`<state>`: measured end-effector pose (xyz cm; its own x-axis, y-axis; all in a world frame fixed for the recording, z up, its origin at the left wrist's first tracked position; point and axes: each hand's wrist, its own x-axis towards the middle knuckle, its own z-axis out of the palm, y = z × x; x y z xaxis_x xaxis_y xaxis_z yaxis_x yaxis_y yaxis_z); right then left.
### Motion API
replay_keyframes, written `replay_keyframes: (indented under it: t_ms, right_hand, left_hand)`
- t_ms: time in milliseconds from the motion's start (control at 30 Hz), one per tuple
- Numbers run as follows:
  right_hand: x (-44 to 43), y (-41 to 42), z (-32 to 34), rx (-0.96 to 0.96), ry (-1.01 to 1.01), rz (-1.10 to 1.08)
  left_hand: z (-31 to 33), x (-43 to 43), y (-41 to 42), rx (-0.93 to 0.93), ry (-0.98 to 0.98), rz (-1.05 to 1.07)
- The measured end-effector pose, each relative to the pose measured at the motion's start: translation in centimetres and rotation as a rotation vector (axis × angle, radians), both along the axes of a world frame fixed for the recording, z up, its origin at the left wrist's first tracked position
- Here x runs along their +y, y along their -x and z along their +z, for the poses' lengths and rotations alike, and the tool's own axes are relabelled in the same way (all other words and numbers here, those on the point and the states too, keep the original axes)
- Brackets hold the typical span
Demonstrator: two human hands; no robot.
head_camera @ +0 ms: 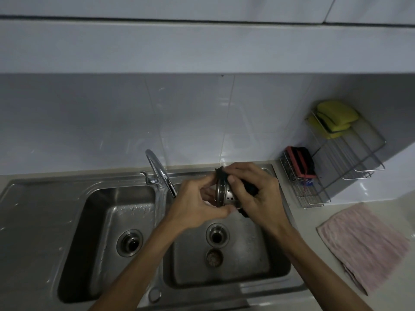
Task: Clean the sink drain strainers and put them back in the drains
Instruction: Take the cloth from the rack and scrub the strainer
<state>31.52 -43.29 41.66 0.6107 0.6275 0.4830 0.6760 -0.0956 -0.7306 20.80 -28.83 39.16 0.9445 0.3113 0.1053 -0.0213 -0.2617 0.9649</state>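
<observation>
Two hands meet mid-frame: the left hand pinches the strainer by its rim, basket pointing right into the right hand, fingers curled round a dark scrubber.

Left basin: open from above down to the left drain; the faucet spout arches over the divider between the basins. Right basin: left hand gripping a held strainer and right hand gripping a dark scrubber fill the air over the rear half, right drain open below, loose strainer lying just in front of it. Table, right: wire racks by the wall, pink cloth nearer.
</observation>
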Motion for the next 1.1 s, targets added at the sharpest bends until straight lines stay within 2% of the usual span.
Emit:
replay_keyframes:
  t_ms: [167,200,300,400,467,633,667,767,800,867,933,1033,1100]
  right_hand:
    - [-1.3,1.7,-0.7,-0.345,0.062,0.093]
    - [-1.2,1.3,-0.5,-0.329,0.064,0.078]
    - [-0.6,-0.4,1.0,-0.128,0.064,0.03]
    - [-0.4,0.7,0.7,-0.263,0.055,0.056]
    - [-0.5,1.8,-0.1,-0.32,0.014,0.088]
    - [1.0,-1.0,1.2,-0.002,-0.002,-0.009]
    - [1.0,-0.9,1.1,-0.014,-0.013,0.003]
    - [0.2,0.3,-0.2,-0.237,-0.042,0.067]
    - [0.1,0.2,-0.5,-0.244,-0.051,0.09]
    - [0.3,-0.4,-0.6,-0.041,-0.056,0.087]
    - [0.5,-0.7,-0.3,0.311,-0.048,0.066]
    - [0.3,-0.9,-0.3,0.74,-0.078,0.116]
    - [0.2,-1.1,-0.3,0.961,-0.136,0.133]
  left_hand:
    - [0.9,1.4,0.0,-0.007,0.046,0.021]
    - [1.1,1.2,0.0,-0.008,0.027,0.005]
    - [1.5,0.4,-0.3,-0.018,-0.02,-0.022]
    - [2.0,1.3,-0.7,-0.048,0.096,0.031]
    - [2.2,2.0,-0.7,-0.067,0.104,0.045]
    - [1.8,0.7,-0.3,-0.075,-0.037,-0.031]
    - [1.6,0.8,-0.3,-0.087,-0.042,-0.026]
    - [1.2,1.2,-0.1,-0.101,-0.004,-0.007]
    - [0.9,1.2,0.0,-0.098,0.003,-0.01]
    - [0.2,0.9,0.1,-0.095,0.009,-0.022]
    - [-0.4,0.7,0.2,-0.098,-0.041,-0.032]
    - [-0.9,0.5,0.2,-0.123,-0.273,0.02]
    - [-1.0,0.3,0.1,-0.147,-0.384,0.038]
